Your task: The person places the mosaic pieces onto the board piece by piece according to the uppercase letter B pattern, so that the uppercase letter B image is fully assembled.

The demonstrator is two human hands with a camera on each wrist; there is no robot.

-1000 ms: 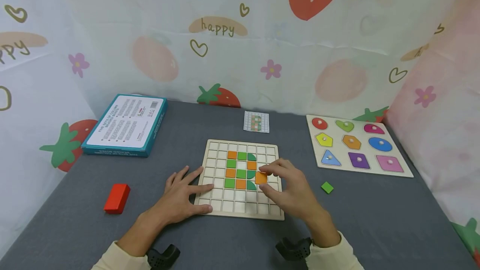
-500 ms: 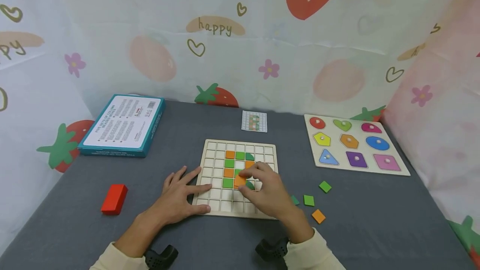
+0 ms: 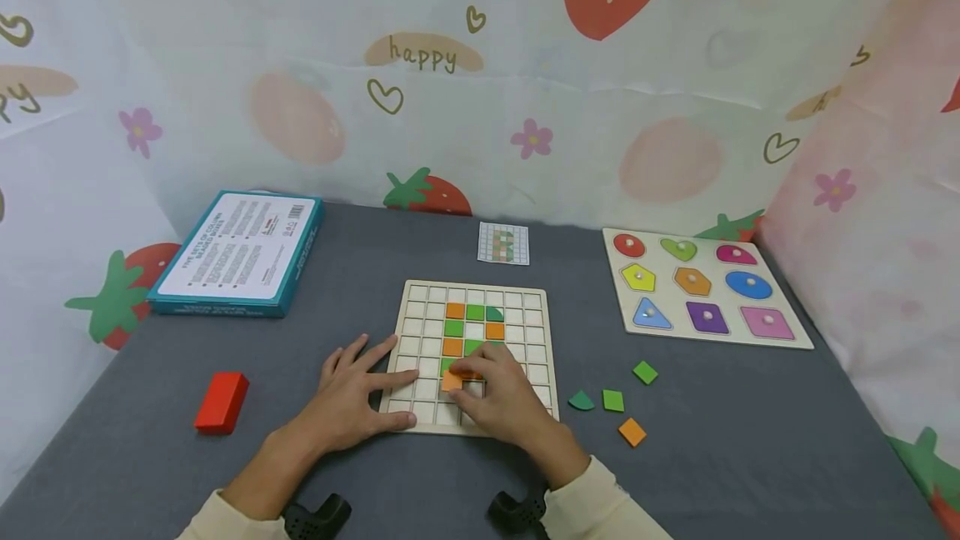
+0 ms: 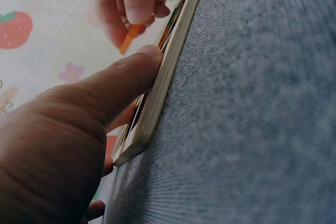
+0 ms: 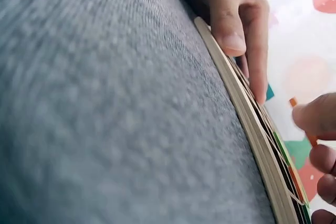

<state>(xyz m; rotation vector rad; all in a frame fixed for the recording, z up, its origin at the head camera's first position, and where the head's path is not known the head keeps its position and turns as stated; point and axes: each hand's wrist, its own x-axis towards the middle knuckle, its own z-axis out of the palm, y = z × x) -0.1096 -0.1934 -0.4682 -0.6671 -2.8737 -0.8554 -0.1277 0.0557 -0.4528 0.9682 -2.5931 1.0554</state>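
My right hand (image 3: 502,402) pinches an orange square tile (image 3: 452,381) between thumb and fingers, just below the tile pattern. In the left wrist view that orange tile (image 4: 129,39) is held tilted, raised above the wooden grid board (image 4: 163,85). Spread fingers of my left hand (image 3: 341,398) rest on the left side of the board (image 3: 536,353), with the thumb at its lower left corner. Orange and green squares, plus a dark green curved tile (image 3: 495,314), sit in the grid's cells. My right hand hides part of the pattern's lower rows.
Right of the board lie a green curved tile (image 3: 581,401), two green squares (image 3: 612,401) and an orange square (image 3: 632,432). A pattern card (image 3: 503,243) lies behind. A shape puzzle (image 3: 712,343) is at right; a teal box (image 3: 240,248) and red block (image 3: 222,402) at left.
My right hand has carried the orange tile leftward and slightly nearer, from the pattern's right side to below its lower left. Loose tiles at right have come into sight. My left hand stays put.
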